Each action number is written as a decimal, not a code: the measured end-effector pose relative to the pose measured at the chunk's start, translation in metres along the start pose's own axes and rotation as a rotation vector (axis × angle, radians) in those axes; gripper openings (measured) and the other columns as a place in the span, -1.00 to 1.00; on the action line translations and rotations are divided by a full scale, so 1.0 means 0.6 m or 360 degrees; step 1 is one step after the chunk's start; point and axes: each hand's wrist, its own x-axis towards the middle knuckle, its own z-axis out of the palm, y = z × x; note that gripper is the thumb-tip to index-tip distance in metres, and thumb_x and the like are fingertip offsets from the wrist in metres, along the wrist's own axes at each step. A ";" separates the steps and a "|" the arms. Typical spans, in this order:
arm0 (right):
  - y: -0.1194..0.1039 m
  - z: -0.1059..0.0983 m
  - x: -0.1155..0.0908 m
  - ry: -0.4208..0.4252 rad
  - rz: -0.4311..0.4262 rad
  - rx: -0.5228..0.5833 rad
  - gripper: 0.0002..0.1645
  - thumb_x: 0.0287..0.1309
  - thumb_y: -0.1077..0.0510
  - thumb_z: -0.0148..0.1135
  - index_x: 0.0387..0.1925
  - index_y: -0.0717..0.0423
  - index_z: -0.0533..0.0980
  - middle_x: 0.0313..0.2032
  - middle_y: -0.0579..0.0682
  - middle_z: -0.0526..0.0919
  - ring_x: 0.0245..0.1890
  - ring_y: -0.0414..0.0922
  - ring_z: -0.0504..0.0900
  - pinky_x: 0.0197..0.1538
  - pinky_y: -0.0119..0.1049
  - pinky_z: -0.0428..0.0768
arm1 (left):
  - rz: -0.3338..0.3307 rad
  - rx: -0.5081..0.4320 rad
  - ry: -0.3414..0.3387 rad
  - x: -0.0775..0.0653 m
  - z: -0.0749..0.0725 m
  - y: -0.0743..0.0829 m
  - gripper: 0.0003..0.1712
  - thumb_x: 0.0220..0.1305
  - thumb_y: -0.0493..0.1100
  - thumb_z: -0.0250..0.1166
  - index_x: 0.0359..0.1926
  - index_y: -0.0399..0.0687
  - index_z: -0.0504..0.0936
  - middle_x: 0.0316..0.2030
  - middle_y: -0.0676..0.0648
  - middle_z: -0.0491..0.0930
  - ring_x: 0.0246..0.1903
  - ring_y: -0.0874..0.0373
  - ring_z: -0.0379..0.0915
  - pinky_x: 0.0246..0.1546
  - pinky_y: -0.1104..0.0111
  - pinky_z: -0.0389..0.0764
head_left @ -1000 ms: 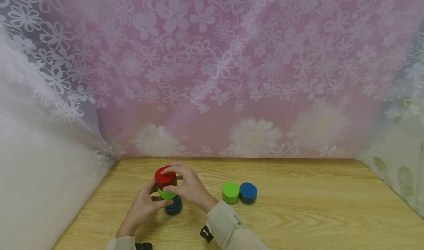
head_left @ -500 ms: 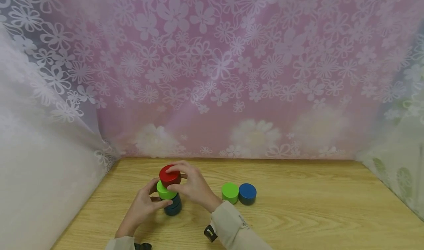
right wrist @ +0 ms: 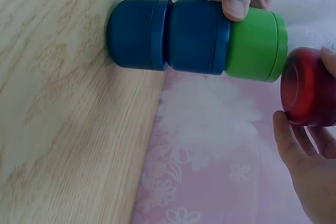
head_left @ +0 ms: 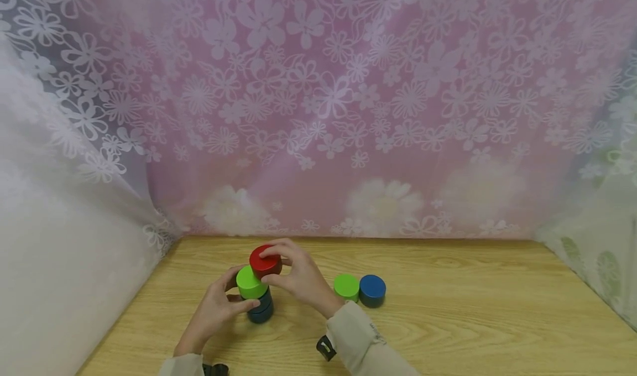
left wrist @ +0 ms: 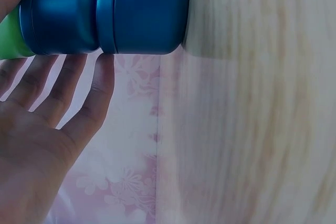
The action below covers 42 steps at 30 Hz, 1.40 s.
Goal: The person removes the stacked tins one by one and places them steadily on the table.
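Observation:
Two round blue tins, the lower [right wrist: 137, 34] and the upper [right wrist: 197, 38], stand stacked on the table with a green tin [head_left: 250, 283] on top. My left hand [head_left: 214, 307] steadies this stack, thumb where the green tin meets the upper blue one and fingers spread along the far side. A red tin [head_left: 264, 260] is gripped by its sides between the thumb and fingers of my right hand [head_left: 304, 281]. It sits up at the green tin's top right edge, shifted off its centre; in the right wrist view its base overlaps the green rim.
To the right on the wood-grain table [head_left: 473, 304], another green tin [head_left: 346, 286] and another blue tin [head_left: 372, 290] stand side by side. Pink floral cloth [head_left: 318, 116] hangs behind the table, with pale cloth [head_left: 64, 243] at the left side.
My right hand has shifted the red tin rightward and slightly back, from over the green tin to its edge, uncovering the green top. My left hand has stayed at the stack.

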 end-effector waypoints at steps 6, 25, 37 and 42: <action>-0.001 -0.010 -0.005 0.0015 -0.0037 0.0002 -0.57 0.14 0.36 0.47 0.07 0.20 0.63 0.19 0.09 0.54 0.18 0.08 0.54 0.17 -0.14 0.59 | 0.0035 0.0000 -0.0016 0.001 0.001 0.001 -0.19 0.06 -0.30 0.60 0.33 -0.25 0.44 0.14 -0.19 0.57 0.11 -0.09 0.51 -0.04 0.16 0.68; 0.013 -0.039 -0.031 0.0035 0.0003 -0.0057 -0.57 0.10 0.40 0.48 0.04 0.21 0.63 0.18 0.14 0.55 0.16 0.12 0.56 0.15 -0.13 0.61 | 0.0024 -0.0025 -0.0023 0.005 0.005 0.000 -0.19 0.06 -0.33 0.59 0.33 -0.22 0.45 0.14 -0.19 0.58 0.14 -0.13 0.50 -0.02 0.16 0.67; 0.020 -0.066 -0.044 0.0068 0.0003 -0.0072 -0.56 0.09 0.40 0.48 0.04 0.21 0.63 0.17 0.14 0.54 0.16 0.13 0.55 0.15 -0.06 0.61 | 0.0057 -0.0014 0.0007 -0.002 0.003 -0.001 -0.19 0.04 -0.34 0.59 0.33 -0.24 0.46 0.12 -0.18 0.59 0.12 -0.11 0.53 -0.05 0.18 0.68; 0.025 -0.078 -0.054 0.0078 0.0026 -0.0081 -0.55 0.09 0.42 0.48 0.04 0.20 0.63 0.18 0.14 0.53 0.17 0.14 0.55 0.16 -0.09 0.60 | 0.0072 0.0004 0.0016 -0.002 0.002 -0.004 -0.19 0.03 -0.36 0.60 0.32 -0.25 0.46 0.10 -0.19 0.60 0.11 -0.12 0.54 -0.07 0.18 0.69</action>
